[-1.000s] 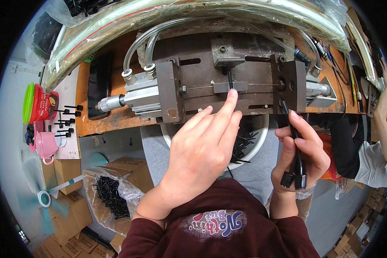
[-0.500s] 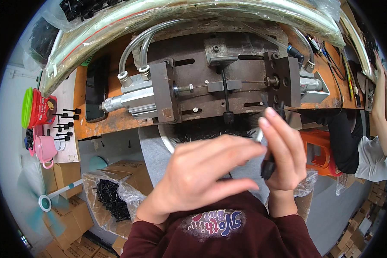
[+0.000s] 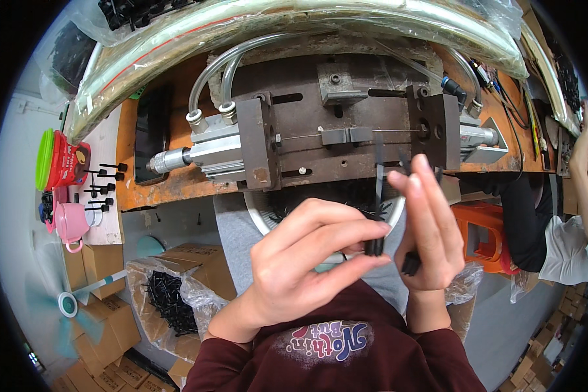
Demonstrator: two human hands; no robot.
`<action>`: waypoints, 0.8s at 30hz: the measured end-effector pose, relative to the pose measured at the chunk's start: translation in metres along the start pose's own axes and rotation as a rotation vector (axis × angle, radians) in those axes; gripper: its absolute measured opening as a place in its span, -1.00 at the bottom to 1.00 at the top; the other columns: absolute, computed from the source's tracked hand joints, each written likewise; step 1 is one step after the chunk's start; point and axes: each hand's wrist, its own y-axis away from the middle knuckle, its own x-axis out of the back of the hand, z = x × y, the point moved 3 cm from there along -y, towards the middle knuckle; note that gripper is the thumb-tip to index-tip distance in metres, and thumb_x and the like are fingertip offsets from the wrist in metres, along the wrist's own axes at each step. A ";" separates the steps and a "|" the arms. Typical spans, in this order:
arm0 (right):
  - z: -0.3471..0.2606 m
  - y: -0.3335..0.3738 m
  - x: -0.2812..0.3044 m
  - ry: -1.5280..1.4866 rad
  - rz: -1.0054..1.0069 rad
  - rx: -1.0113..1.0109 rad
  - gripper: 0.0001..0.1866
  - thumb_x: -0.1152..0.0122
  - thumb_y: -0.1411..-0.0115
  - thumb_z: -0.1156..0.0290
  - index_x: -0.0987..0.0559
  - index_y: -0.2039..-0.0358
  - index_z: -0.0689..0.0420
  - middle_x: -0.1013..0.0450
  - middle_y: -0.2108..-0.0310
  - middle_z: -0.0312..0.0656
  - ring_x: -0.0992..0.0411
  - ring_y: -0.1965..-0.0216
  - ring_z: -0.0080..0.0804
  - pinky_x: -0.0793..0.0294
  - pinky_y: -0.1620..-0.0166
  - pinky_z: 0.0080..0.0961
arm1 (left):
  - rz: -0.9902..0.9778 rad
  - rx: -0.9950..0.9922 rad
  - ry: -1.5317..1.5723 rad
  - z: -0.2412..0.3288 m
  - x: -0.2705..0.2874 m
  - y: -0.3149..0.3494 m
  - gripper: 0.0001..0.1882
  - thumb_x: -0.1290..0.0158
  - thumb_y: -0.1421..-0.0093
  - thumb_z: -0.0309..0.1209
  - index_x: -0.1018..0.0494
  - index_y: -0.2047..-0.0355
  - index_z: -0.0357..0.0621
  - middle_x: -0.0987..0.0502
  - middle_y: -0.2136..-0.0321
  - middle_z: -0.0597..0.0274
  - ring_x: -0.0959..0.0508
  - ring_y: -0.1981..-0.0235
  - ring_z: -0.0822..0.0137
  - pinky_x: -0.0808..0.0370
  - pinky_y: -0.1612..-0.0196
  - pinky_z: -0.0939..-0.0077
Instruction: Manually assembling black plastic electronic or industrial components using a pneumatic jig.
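My left hand (image 3: 307,261) is raised in front of my chest and pinches the lower end of a thin black plastic strip (image 3: 378,189) that stands upright. My right hand (image 3: 431,228) is close beside it, fingers straight, gripping several similar black strips (image 3: 410,262) whose ends poke out below the palm. The two hands almost touch. Behind them a metal pneumatic jig (image 3: 346,137) with two dark steel blocks and a silver cylinder sits on an orange workbench (image 3: 163,189). A round bowl (image 3: 261,222) holding black parts lies on my lap, mostly hidden by the hands.
Clear hoses (image 3: 209,78) arch over the jig. On the left stand a pink mug (image 3: 72,225), a red-and-green container (image 3: 55,160) and black pins (image 3: 104,179). A bag of black parts (image 3: 166,297) and cardboard boxes lie below. Another person (image 3: 568,222) sits by an orange stool (image 3: 490,235) at right.
My left hand has drawn back from the jig's centre down to my right hand and now holds one black strip upright. The right hand rose slightly toward it.
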 end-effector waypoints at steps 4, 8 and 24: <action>0.004 0.004 0.009 -0.024 0.038 -0.103 -0.57 -0.14 -0.06 0.82 -0.53 0.01 0.35 -0.52 0.07 0.19 -0.59 0.26 -0.15 -0.59 0.24 -0.43 | 0.101 -0.134 -0.413 -0.012 -0.005 -0.002 -0.59 -0.39 0.23 -0.55 -0.63 0.26 -0.24 -0.61 0.25 0.11 -0.59 0.31 0.25 -0.57 0.27 0.48; 0.003 0.006 0.010 -0.139 0.086 -0.174 -0.67 -0.08 -0.20 0.81 -0.46 0.03 0.31 -0.55 0.14 0.12 -0.54 0.36 -0.28 -0.56 0.31 -0.49 | 0.030 -0.178 -0.567 -0.026 -0.016 -0.007 -0.67 -0.33 0.15 -0.51 -0.60 0.30 -0.27 -0.59 0.07 0.03 -0.61 0.25 0.16 -0.57 0.18 0.39; 0.002 0.005 0.004 -0.040 0.007 -0.066 -0.58 -0.14 -0.12 0.77 -0.41 -0.04 0.44 -0.55 0.13 0.18 -0.56 0.36 -0.19 -0.55 0.36 -0.46 | -0.065 -0.054 -0.132 -0.008 -0.009 -0.010 -0.61 -0.39 0.13 -0.45 -0.60 0.23 -0.22 -0.64 0.18 0.09 -0.63 0.44 0.33 -0.56 0.39 0.54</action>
